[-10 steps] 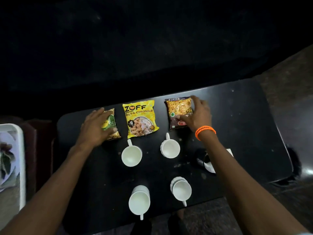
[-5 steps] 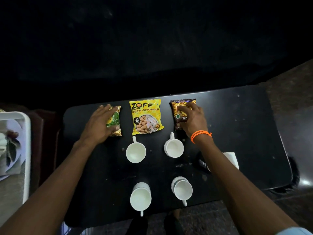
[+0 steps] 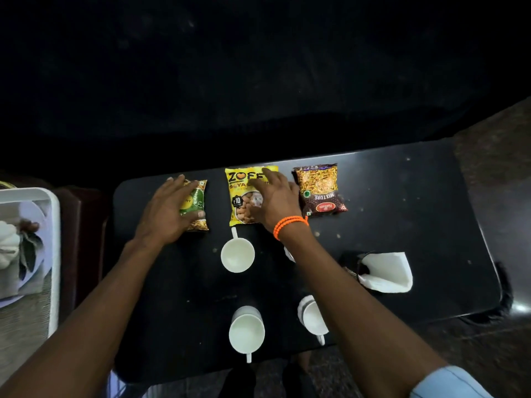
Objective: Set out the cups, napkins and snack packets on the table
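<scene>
— Since a moment ago the right hand (image 3: 268, 201) has left the mixture packet (image 3: 319, 189) and now lies fingers spread on the Zoff packet (image 3: 248, 196).

— And the left hand (image 3: 169, 208)?

— It stays flat on the green packet (image 3: 196, 203), fingers relaxed, gripping nothing.

— How far along?

— Nearly done, I'd say: three packets in a row at the table's (image 3: 402, 214) far edge, four cups (image 3: 238, 254) nearer, one mostly hidden by the right arm. Napkins (image 3: 386, 272) sit in a holder on the right, perhaps still to hand out.
</scene>
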The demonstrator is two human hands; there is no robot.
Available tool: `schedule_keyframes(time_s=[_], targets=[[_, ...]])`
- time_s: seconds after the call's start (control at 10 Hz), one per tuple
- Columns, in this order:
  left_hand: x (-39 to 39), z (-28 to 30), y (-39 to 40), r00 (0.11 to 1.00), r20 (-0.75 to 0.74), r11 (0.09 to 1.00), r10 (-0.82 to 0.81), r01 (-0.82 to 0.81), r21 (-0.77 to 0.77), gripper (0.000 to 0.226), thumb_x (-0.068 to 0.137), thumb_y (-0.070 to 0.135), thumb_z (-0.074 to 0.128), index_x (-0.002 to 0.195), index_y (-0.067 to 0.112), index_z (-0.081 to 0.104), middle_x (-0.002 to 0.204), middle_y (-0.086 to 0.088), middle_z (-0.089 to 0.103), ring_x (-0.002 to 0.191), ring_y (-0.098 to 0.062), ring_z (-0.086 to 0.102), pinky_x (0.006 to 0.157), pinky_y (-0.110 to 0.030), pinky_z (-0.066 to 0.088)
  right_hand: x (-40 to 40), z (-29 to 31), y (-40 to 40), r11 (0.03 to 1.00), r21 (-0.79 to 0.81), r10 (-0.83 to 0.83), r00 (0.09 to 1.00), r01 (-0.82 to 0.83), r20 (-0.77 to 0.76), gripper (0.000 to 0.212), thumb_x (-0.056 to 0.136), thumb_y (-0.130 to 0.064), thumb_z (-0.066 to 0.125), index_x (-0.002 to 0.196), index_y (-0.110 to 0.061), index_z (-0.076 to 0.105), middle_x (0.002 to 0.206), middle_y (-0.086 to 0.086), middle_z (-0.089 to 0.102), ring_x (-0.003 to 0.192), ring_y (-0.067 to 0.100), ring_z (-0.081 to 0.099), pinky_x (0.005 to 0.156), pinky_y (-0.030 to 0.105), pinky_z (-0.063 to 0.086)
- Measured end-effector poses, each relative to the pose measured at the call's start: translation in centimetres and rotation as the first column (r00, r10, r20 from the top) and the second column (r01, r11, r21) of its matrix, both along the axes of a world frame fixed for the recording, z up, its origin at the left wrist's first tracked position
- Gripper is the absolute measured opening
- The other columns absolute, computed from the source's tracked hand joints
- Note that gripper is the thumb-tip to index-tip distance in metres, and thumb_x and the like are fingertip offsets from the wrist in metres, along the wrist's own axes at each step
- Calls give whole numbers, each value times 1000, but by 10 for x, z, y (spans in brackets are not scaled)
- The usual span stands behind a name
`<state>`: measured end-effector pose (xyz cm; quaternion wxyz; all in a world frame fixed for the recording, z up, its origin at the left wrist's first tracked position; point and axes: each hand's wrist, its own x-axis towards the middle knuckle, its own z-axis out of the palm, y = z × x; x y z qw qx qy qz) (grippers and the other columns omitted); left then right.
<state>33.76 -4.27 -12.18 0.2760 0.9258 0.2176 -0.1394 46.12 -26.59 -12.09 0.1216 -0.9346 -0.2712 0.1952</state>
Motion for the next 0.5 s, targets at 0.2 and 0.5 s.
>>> schedule_keyframes(time_s=[0.2,0.5], targets=[[-6,-7,3,995,56,995,-85,82,53,68,98,40,70,159,25,44,171,-8,33,160,-31,24,126,-56,27,29,6,-62,903,-16,-420,891,429,172,56,90,-22,69,144,-26,54,161,12,36,149,37,30,112,58,32],[-14,-7,-7,981,194,987,8,-39,154,61,104,56,46,156,23,49,168,-10,39,159,-29,28,123,-56,24,34,6,-81,949,47,-314,930,311,190,47,98,-31,60,143,-18,54,157,14,44,146,34,36,112,53,34]])
